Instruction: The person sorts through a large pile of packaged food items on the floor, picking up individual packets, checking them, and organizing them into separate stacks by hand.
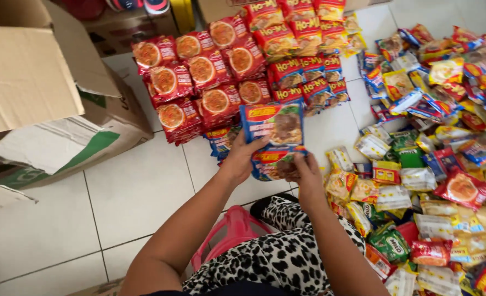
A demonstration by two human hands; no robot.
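a blue noodle packet (276, 125) is held up over the white tiled floor (139, 192), just in front of the sorted rows, with a second blue-and-red packet (270, 163) tucked right beneath it. the left hand (242, 159) is clamped on the left edge of the stack, thumb laid across the front of the top packet. the right hand (304, 171) is closed on the lower right corner, fingers pinched on the underside packet. both hands are kept close together, with only the packets between them.

just behind, red noodle packets (199, 77) are seen laid out in overlapping rows, and beside those, red-and-yellow packets (303, 38) are stacked towards the top. more blue packets (224, 140) are glimpsed under the held ones. to the right, a loose heap of mixed snack packets (440, 153) is spread across the floor. on the left, an opened cardboard box (40, 93) is tipped on its side. below, a spotted black-and-white garment (276, 252) and a pink plastic stool (226, 230) are caught in view.
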